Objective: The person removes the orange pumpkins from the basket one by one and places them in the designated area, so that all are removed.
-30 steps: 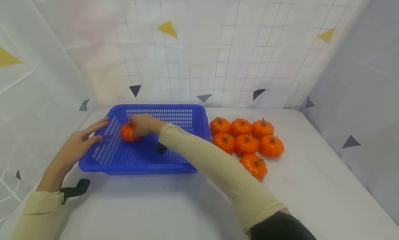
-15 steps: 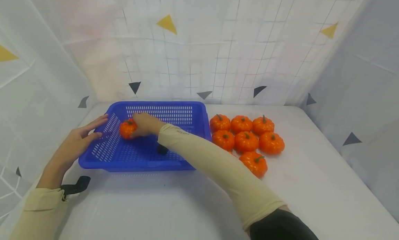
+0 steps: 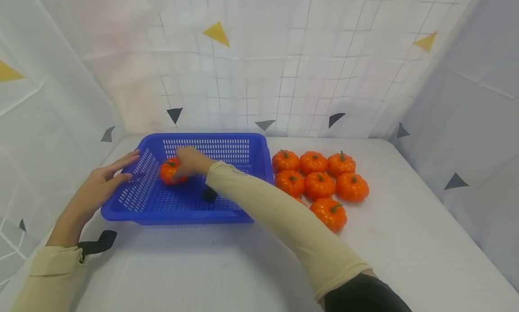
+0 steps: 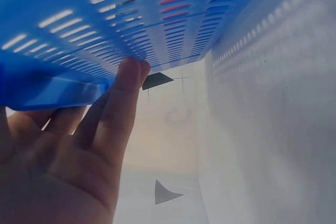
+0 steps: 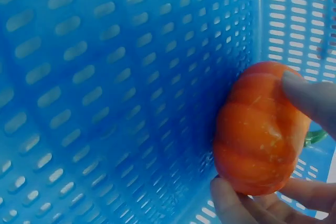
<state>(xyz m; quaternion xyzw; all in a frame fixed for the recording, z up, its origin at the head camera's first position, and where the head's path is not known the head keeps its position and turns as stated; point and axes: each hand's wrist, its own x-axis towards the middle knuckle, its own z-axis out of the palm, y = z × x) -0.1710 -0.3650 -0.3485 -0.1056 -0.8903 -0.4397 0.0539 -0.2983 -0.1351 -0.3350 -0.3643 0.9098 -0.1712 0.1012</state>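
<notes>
In the head view, a small orange pumpkin [image 3: 167, 172] with a green stem sits inside the blue plastic basket [image 3: 174, 221], in its left half. My right hand [image 3: 190, 162] holds it; the right wrist view shows the thumb on one side of the pumpkin [image 5: 257, 129] and fingers on the other, close to the basket's perforated floor. My left hand [image 3: 99, 186] rests against the basket's left end. Seen from the left wrist, its fairly straight fingers [image 4: 118, 106] touch the outside of the basket below the rim; the thumb is hardly visible there.
Several orange pumpkins [image 3: 319, 186] stand in rows on the white table [image 3: 385, 249], right of the basket. One is partly hidden by the right sleeve [image 3: 279, 217]. A black wrist device [image 3: 209, 195] shows under the right forearm. White sheeting [image 3: 251, 55] encloses the back and sides.
My right hand and the pumpkin have shifted slightly right inside the basket over the last half second, and the pumpkin has turned a little. My left hand stays at the basket's left end.
</notes>
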